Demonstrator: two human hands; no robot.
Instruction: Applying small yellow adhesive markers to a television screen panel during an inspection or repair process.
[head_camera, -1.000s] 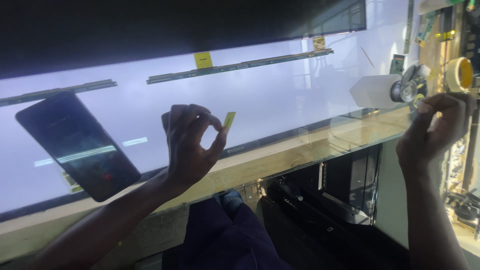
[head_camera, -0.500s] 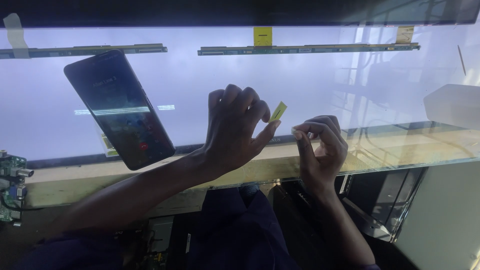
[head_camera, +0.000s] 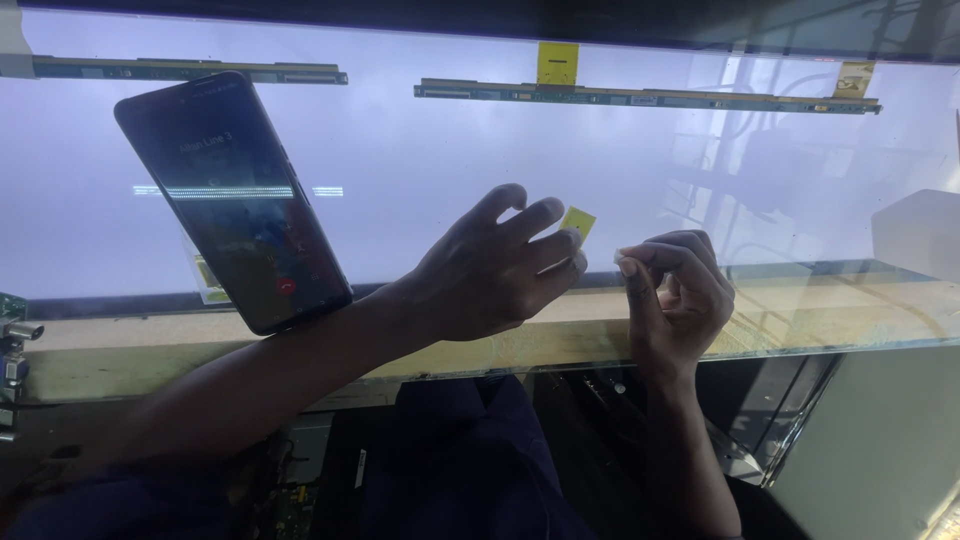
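1. Glowing white behind everything is a big lit panel (head_camera: 420, 160) lying flat on the wooden desk (head_camera: 820, 320), with two thin circuit strips (head_camera: 640, 97) along its far edge and small yellow tabs sticking up from them.
2. Half a second ago my hands were already close; now my right hand (head_camera: 675, 290) has come in nearer to my left hand (head_camera: 490, 275), and the view has barely shifted. A second ago that right hand was far off to the side by a tape roll, which is now out of view.
3. My left hand pinches a small yellow piece (head_camera: 578, 221) between thumb and fingertips, holding it up just above the near edge of the panel.
4. My right hand is curled with thumb and forefinger pressed together, tip pointing at the yellow piece. I judge that I am bringing the two together, though they are not yet touching.
5. A black phone (head_camera: 232, 200) lies tilted on the panel to the left, well apart from both hands, its screen lit.
6. Hard to make out: whether my right fingers hold anything, since whatever sits between them is tiny and pale against the glow. My lap and the dark space under the desk are murky.
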